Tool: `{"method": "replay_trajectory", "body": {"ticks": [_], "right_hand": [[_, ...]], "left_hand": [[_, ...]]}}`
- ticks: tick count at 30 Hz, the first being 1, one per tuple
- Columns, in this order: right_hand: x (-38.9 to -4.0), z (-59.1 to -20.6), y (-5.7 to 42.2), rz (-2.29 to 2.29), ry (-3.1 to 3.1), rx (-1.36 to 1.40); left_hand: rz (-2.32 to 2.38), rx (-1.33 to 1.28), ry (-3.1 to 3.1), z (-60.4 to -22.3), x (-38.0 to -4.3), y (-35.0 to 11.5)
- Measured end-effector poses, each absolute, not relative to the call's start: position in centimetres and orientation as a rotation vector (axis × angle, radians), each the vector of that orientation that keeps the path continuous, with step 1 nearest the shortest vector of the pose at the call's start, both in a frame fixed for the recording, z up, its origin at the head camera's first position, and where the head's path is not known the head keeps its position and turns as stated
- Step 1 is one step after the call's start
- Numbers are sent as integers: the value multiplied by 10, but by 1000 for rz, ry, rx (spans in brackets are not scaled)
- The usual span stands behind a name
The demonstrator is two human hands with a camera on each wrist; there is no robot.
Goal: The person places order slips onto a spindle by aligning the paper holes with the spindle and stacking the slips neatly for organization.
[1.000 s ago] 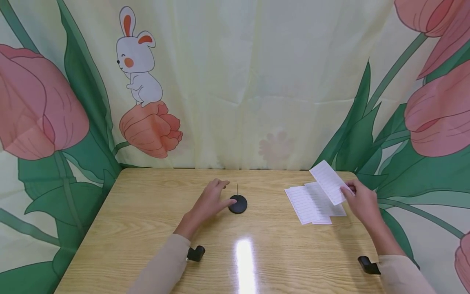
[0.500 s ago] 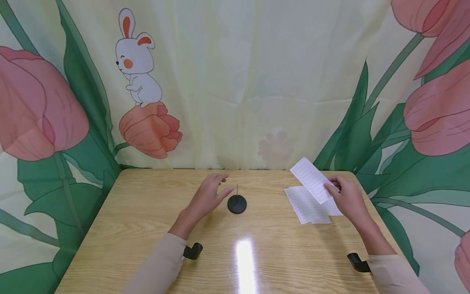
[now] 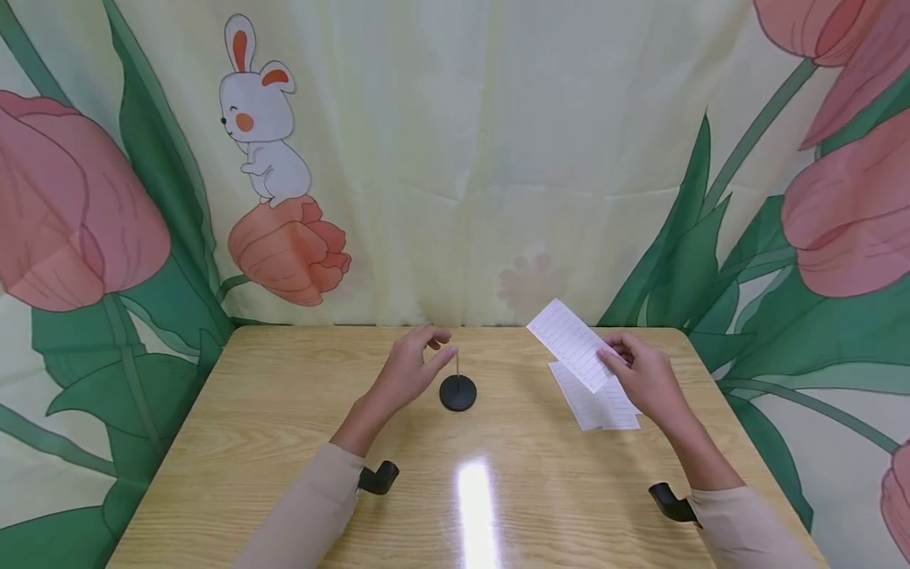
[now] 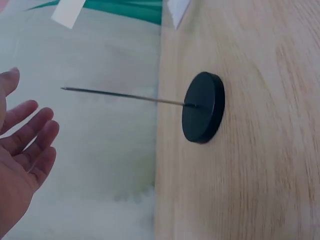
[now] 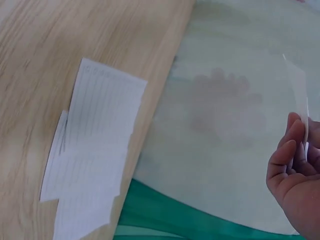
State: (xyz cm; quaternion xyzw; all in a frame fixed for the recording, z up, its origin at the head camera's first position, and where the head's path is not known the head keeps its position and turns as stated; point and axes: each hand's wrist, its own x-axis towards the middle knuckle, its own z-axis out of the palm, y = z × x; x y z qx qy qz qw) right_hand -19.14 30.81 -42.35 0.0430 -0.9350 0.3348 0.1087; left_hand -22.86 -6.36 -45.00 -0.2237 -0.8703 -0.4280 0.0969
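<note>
Right hand pinches the lined slip by its right end, thumb against fingers; slip is raised over the paper pile; left hand is beside the spike, fingers loosely bent, holding nothing; I'd expect the slip to be feather-light, floppy, a bit slick, easy to crease or tear; I'd take it near one end, light pinch; spike looks stiff and sharp, so I'd handle that by the black base; head view overlaps left thumb and spike, left wrist view shows them apart; right wrist view shows slip nearly edge-on, clear of the pile
</note>
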Motion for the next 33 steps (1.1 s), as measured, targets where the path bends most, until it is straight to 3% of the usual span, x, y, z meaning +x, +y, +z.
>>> {"method": "replay_trajectory", "body": {"ticks": [33], "right_hand": [[-194,-419,234,1213,-2697,367]], "left_hand": [[-1744,-473,-2461,-428,-232,-37]]}}
